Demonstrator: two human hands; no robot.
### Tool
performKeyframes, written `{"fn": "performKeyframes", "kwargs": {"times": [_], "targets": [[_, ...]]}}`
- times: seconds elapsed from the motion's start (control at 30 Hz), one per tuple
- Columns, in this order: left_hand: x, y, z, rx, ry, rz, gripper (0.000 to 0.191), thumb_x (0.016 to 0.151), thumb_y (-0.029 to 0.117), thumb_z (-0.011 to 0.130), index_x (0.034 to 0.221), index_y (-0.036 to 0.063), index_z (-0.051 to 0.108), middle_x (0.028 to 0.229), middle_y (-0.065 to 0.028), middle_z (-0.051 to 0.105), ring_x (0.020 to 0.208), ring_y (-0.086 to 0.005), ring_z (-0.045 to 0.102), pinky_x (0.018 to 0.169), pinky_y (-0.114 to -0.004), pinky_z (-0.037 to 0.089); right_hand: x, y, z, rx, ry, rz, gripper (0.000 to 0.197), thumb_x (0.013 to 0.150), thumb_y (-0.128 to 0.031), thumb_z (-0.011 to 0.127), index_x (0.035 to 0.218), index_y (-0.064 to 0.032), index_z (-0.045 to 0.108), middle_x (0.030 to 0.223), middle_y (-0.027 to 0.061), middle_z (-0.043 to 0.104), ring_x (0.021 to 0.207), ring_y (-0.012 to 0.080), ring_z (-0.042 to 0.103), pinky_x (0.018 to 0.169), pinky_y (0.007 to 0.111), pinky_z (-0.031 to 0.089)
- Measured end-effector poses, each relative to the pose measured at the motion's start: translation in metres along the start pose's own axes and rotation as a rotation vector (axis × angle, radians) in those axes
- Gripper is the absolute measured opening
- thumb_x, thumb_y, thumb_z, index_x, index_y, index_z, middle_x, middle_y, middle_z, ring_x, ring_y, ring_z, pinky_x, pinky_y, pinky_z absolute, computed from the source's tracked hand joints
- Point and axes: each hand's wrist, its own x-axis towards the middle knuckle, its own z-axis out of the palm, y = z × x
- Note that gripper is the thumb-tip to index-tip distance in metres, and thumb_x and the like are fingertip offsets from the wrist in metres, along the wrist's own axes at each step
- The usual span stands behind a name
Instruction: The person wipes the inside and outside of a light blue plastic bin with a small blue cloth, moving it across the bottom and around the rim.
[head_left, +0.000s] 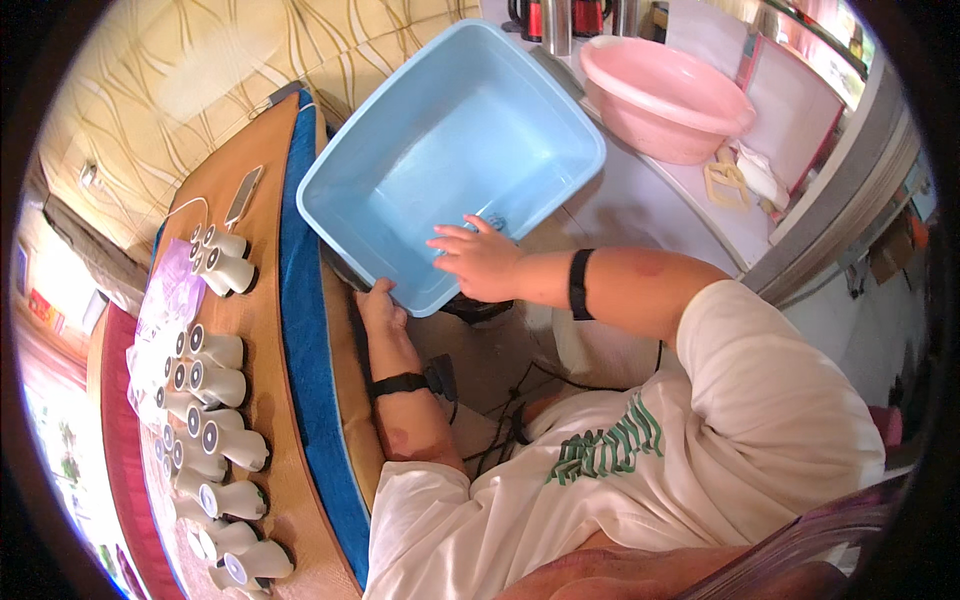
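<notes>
A light blue rectangular plastic tub (457, 142) is tilted before me, its inside facing me. My left hand (384, 306) grips its near left corner, with the thumb over the rim. My right hand (480, 259) is at the near right side, fingers spread over the inside of the tub and nothing seen in them. Whether its fingertips touch the plastic I cannot tell. Beside the right fingers, a small patterned blue patch (495, 221) shows on the tub wall; what it is stays unclear. Both forearms wear black straps.
On the wooden surface (277, 420) at left are several white plastic pieces (232, 442) with round ends, a plastic bag (176, 281) and a phone-like device (245, 195). A pink basin (652, 127) and a beige plastic item (726, 184) rest on the counter (682, 187). Black cables (499, 435) lie below.
</notes>
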Motion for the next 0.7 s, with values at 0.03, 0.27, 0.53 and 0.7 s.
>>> {"fn": "performKeyframes", "kwargs": {"times": [0.03, 0.27, 0.53, 0.7], "targets": [[-0.001, 0.0, -0.002, -0.015, 0.017, 0.008, 0.063, 0.071, -0.013, 0.049, 0.132, -0.0023, 0.035, 0.117, -0.0203, 0.052, 0.105, -0.0381, 0.058, 0.086, -0.048, 0.05, 0.005, -0.002, -0.015, 0.004, -0.008, -0.023, 0.027, 0.078, -0.006, 0.056, 0.104, -0.0052, 0.063, 0.118, 0.0123, 0.06, 0.113, 0.0285, 0.052, 0.093, 0.053, 0.035], [-0.01, 0.004, 0.013, 0.022, 0.074, 0.119, 0.069, 0.064, -0.015, 0.051, 0.131, -0.0019, 0.038, 0.115, -0.017, 0.054, 0.102, -0.0312, 0.058, 0.086, -0.039, 0.048, -0.03, 0.024, -0.059, 0.578, -0.431, 0.96, 0.025, 0.085, -0.021, 0.063, 0.097, 0.0007, 0.058, 0.101, 0.0142, 0.064, 0.068, 0.0239, 0.066, 0.051, 0.036, 0.05], [-0.009, -0.002, 0.02, -0.183, 0.037, 0.079, 0.074, 0.065, -0.017, 0.048, 0.135, 0.0027, 0.036, 0.121, -0.0155, 0.051, 0.111, -0.032, 0.054, 0.089, -0.04, 0.046, -0.034, 0.047, -0.059, 1.287, -0.299, 1.317, 0.082, 0.086, -0.047, 0.064, 0.14, 0.0047, 0.031, 0.144, 0.0258, 0.032, 0.12, 0.0373, 0.048, 0.094, 0.054, 0.047], [-0.029, 0.0, 0.04, -0.284, -0.054, 0.081, 0.077, 0.068, -0.016, 0.048, 0.139, 0.0052, 0.03, 0.127, -0.0139, 0.048, 0.116, -0.0323, 0.051, 0.096, -0.04, 0.043, -0.009, 0.054, -0.05, 1.29, 0.241, 1.274, 0.053, 0.084, -0.017, 0.064, 0.127, 0.0062, 0.042, 0.122, 0.0197, 0.051, 0.106, 0.0347, 0.058, 0.083, 0.049, 0.055]]}}
